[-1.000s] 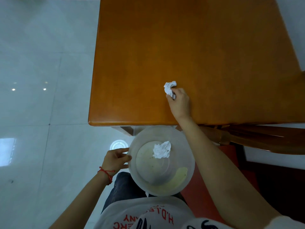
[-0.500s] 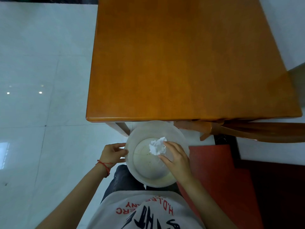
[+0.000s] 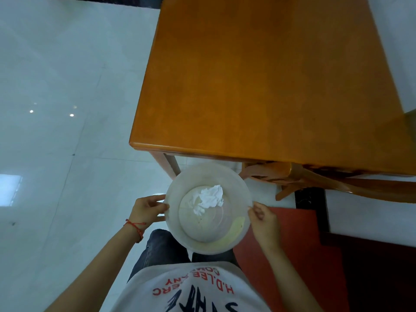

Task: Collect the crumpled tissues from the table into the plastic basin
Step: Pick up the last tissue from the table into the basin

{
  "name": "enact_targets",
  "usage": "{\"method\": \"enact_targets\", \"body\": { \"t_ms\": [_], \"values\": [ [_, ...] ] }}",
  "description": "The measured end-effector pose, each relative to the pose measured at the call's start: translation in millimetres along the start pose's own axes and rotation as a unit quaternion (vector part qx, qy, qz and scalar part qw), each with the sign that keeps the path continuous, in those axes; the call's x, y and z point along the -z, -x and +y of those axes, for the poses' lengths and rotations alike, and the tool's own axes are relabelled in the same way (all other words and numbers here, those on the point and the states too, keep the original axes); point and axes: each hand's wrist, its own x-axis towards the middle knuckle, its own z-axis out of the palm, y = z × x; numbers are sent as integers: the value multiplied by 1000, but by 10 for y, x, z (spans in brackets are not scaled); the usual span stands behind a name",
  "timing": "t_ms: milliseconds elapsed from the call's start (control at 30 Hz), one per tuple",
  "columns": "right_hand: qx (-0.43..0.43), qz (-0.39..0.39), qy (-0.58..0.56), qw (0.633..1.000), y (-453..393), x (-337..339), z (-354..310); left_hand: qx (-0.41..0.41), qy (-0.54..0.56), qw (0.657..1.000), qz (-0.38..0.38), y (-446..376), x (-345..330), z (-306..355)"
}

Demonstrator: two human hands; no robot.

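Crumpled tissues [image 3: 209, 199] lie inside the plastic basin [image 3: 225, 245], held just below the table [image 3: 258, 86] edge, left hand [image 3: 147, 210] and right hand [image 3: 264, 220] pinching opposite rims. A tilt could spill the light paper.

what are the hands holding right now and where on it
Both hold the plastic basin by its rim: the left hand on the left edge, the right hand on the right edge. The crumpled tissues lie loose inside, untouched.

white tissues [image 3: 209, 199], translucent basin [image 3: 175, 221], orange table [image 3: 258, 86]
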Motion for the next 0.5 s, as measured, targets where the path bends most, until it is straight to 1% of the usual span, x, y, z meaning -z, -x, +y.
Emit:
{"method": "enact_targets", "body": {
  "t_ms": [67, 200, 267, 400, 500],
  "values": [
    [8, -25, -14, 1000, -5, -36, -28, 3, 21, 1000, 15, 66, 77, -90],
    [17, -59, 0, 998, 21, -165, -131, 1, 49, 998, 36, 178, 291, -253],
    [36, -72, 3, 997, 86, -272, -224, 3, 68, 997, 46, 209, 449, -330],
    [78, -82, 23, 993, 261, -589, -492, 8, 111, 992, 65, 244, 878, -515],
    [88, -94, 30, 991, 446, -925, -710, 5, 126, 989, 82, 285, 1266, -659]
  ]
}}
